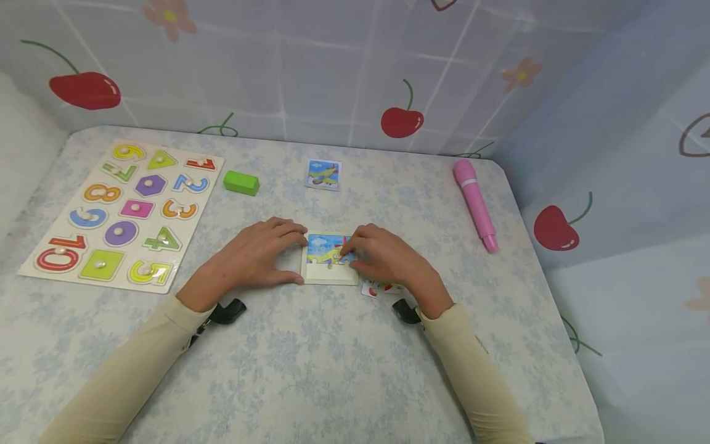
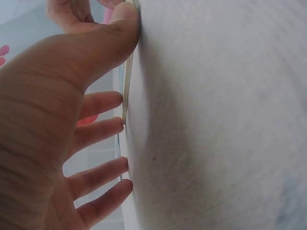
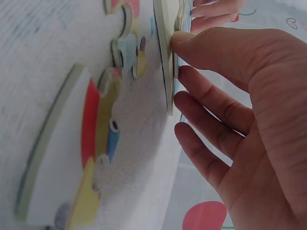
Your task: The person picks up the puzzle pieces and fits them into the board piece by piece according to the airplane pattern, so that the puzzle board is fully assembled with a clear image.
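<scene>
A small jigsaw board (image 1: 330, 275) lies on the table between my hands. Blue-sky pieces with part of a yellow plane (image 1: 318, 244) fill its upper half; the lower strip is bare cream. At its left edge, the spread thumb and fingers of my left hand (image 1: 257, 254) touch the corners. My right hand (image 1: 391, 256) reaches over the right side, thumb and index finger pinching a puzzle piece (image 1: 347, 257) within the picture. The hand partly hides that piece. Loose puzzle pieces (image 3: 88, 143) with red, yellow and white parts lie beneath the right wrist.
Behind the board is a picture card (image 1: 323, 174) of a plane. A green block (image 1: 241, 183) sits beside a large number-and-shape peg board (image 1: 124, 219) on the left. To the right lies a pink microphone-shaped toy (image 1: 477, 206). Curtains with cherries hang along the table's back and right edges.
</scene>
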The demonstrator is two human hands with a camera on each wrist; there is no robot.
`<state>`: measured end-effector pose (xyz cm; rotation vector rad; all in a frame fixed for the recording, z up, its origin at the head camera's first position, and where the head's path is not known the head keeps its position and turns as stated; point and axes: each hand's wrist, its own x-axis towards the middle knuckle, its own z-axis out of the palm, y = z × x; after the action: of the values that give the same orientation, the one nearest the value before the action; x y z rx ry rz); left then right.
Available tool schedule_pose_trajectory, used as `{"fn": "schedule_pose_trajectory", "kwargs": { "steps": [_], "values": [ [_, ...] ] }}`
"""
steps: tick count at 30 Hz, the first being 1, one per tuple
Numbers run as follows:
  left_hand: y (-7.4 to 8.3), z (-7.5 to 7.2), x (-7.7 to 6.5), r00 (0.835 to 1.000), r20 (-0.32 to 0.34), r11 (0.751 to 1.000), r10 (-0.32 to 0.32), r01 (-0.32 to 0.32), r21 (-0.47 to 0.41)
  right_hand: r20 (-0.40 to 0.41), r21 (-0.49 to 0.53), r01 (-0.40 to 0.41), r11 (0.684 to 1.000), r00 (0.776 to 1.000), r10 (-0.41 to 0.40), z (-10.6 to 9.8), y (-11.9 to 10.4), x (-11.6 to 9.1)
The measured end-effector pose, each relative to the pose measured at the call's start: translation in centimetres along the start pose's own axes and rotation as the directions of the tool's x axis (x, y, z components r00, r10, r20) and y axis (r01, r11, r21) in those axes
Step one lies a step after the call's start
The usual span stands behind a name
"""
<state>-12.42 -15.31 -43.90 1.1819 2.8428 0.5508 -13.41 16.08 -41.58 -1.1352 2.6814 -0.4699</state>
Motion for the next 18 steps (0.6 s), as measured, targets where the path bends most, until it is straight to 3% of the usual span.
{"fn": "schedule_pose_trajectory", "kwargs": {
  "steps": [18],
  "values": [
    [0.02,0.07,0.11,1.0,0.007,1.0,-0.004,0.004,0.006,-0.023,-0.013,0.021,1.0,1.0,-0.022,0.32,-0.13,-0.18]
  ]
}}
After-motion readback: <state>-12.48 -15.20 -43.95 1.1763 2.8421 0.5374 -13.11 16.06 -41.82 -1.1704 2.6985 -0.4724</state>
